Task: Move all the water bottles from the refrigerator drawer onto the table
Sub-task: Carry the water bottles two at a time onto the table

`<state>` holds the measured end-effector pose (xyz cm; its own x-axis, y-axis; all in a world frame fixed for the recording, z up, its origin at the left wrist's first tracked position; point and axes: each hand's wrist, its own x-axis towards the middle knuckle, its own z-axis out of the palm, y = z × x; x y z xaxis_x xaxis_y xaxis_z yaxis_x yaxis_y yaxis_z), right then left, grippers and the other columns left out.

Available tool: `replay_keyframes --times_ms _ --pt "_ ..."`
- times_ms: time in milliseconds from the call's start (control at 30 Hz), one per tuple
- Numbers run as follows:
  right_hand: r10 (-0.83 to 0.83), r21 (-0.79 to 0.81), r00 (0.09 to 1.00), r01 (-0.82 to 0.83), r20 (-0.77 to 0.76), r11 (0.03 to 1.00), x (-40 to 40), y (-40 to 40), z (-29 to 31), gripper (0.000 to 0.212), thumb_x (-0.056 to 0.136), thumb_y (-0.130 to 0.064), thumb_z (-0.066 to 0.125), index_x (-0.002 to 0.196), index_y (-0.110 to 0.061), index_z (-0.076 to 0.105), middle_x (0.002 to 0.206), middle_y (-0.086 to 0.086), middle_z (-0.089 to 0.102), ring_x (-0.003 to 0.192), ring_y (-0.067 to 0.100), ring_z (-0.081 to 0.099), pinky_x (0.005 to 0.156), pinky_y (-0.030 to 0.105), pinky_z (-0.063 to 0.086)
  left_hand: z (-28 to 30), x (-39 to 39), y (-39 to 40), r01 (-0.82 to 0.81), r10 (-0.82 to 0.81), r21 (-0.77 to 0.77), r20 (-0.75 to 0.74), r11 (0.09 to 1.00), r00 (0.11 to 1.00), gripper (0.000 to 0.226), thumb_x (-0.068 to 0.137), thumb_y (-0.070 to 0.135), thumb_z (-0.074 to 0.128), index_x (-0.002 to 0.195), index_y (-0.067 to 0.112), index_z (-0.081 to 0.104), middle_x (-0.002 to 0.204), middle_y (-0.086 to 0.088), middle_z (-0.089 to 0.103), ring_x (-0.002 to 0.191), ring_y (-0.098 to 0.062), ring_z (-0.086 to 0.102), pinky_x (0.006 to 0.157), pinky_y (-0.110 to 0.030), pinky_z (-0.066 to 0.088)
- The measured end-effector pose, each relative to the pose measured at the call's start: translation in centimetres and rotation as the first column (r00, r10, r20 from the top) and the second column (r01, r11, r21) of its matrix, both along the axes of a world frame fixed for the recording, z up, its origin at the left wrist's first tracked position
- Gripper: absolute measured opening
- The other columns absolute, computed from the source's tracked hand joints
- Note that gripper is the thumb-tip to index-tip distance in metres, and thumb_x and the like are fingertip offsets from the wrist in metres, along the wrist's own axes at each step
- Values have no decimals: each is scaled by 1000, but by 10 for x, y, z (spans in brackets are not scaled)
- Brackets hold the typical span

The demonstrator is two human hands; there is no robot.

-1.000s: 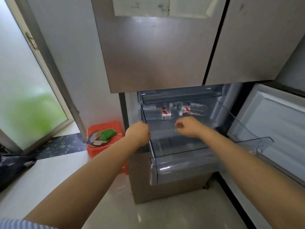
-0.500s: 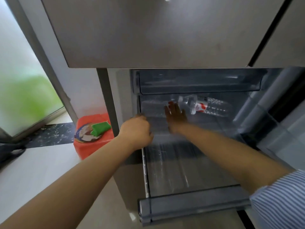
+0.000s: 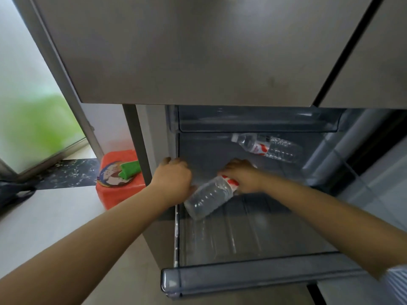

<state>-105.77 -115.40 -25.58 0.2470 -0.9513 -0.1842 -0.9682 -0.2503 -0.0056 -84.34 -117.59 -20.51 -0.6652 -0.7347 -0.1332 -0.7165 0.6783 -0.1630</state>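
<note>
So there are two water bottles in the pulled-out clear refrigerator drawer [image 3: 259,280]. The nearer bottle [image 3: 209,197] is tilted, its base pointing down toward the front-left of the drawer and its red-and-white label end up under the person's right hand [image 3: 242,177]. That hand is curled over the label and neck part, fingers wrapped down around it, so it has a proper hold on the bottle. The cap end is hidden under the hand. The base looks like it's lifted a bit off the drawer floor, but with clear plastic on clear plastic it's hard to say for sure.

The second bottle [image 3: 267,146] is lying on its side at the back right of the drawer, cap pointing left, same red-and-white label, well apart from both hands.

The left hand [image 3: 174,180] is loosely curled with its fingers hooked over the drawer's left wall, right at the edge of the fridge body. Its knuckle side sits just beside the held bottle; whether they actually touch is hard to tell.

Above all this is the closed steel fridge door [image 3: 198,51]. Off to the left, on the floor, sits an orange stool [image 3: 114,194] with a green cloth [image 3: 130,169] on top, and a frosted glass door [image 3: 28,106] beyond that. A striped sleeve [image 3: 398,282] pokes in at the bottom right.
</note>
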Motion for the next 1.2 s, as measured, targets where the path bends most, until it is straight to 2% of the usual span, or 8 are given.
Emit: replay_keyframes --times_ms 67,167,433,633,767,900,1033,1200 --pt "100 1 992 -101 -82 995 -7 7 0 65 76 -30 69 135 -23 41 143 2 41 133 25 33 105 39 32 3 -2 1 3 -1 -22 64 1000 998 47 91 45 42 119 10 57 127 -10 53 125 -26 42 113 -44 20" --pt "-160 -60 957 149 -240 987 -32 -1 -1 76 82 -22 63 144 -16 20 156 9 12 143 29 11 114 46 22 3 -6 2 -1 7 -49 113 999 994 43 94 40 38 121 11 56 129 -10 52 126 -26 41 114 -47 15" --pt "-597 -264 798 561 -80 785 -76 -46 -13 63 84 -12 58 137 2 27 142 25 31 131 39 32 104 48 33 -3 -45 3 -47 67 -147 139 988 988 25 91 21 45 104 13 65 111 -8 66 105 -26 60 96 -34 37" --pt "-604 -215 780 569 -166 794 -110 -48 -13 61 87 -23 54 140 -8 27 139 20 43 128 35 41 106 48 29 -10 -94 -4 -251 268 183 -74 950 961 33 94 33 44 111 10 61 114 -8 63 107 -26 60 79 -32 46" --pt "-594 16 788 604 -162 797 -90 -30 4 60 81 -36 63 132 -12 43 132 12 55 119 31 53 95 36 43 -12 -112 -2 -260 314 390 -80 883 946 32 90 38 45 112 16 51 79 -1 51 96 -26 59 73 -31 42" --pt "-776 549 613 601 151 582 -78 17 19 46 75 -34 72 115 -18 56 112 5 65 101 22 61 77 30 49 -32 -119 10 -305 462 638 -90 707 882 84 78 32 68 143 11 18 136 -12 46 121 -31 50 96 -37 47" --pt "-833 871 549 373 70 319 -68 52 17 18 82 -28 65 92 -16 58 69 -4 71 64 9 67 69 27 56 -44 -107 22 -428 584 604 -78 672 808 90 71 27 75 141 9 21 138 -13 45 128 -30 45 101 -37 43" --pt "-728 796 679 490 -95 354 -60 52 22 68 78 -50 64 131 -14 42 128 7 54 118 23 51 94 36 46 -42 -92 21 -492 523 615 147 616 839 69 78 45 64 132 7 44 130 -13 53 118 -31 52 99 -37 46"
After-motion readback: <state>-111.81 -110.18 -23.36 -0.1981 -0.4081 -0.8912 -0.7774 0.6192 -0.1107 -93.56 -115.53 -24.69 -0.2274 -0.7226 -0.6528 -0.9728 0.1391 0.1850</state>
